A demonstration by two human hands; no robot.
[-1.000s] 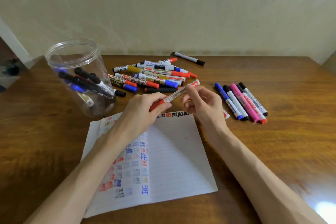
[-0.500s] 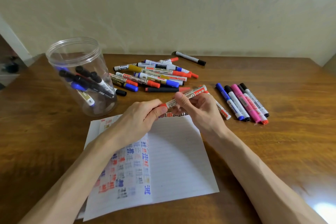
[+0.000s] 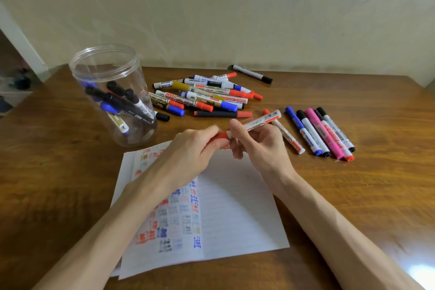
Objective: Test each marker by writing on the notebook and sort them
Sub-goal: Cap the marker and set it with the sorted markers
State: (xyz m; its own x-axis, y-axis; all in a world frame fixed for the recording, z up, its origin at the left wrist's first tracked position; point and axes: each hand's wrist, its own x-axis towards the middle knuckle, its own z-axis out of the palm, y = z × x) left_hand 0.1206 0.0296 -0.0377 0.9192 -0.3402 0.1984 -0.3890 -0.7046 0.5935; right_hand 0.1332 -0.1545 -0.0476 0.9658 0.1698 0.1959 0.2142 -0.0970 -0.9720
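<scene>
— Where is the red marker point(image 3: 255, 123) found?

— It is held by both hands, just above the far edge of the notebook point(image 3: 235, 214). Its red near end is wrapped by the curled fingers of the left hand point(image 3: 190, 150). The white barrel is pinched by the thumb and fingers of the right hand point(image 3: 262, 148), right beside the left.

— How is it aligned?

— The long axis is set slantwise, from near left to far right. The free end is pointed toward the row of markers point(image 3: 321, 133) laid out on the surface point(image 3: 376, 186).

— What else is seen?

— A loose pile of markers point(image 3: 207, 95) is spread behind the hands. A clear jar point(image 3: 110, 70) with several markers inside is stood at the left.
</scene>
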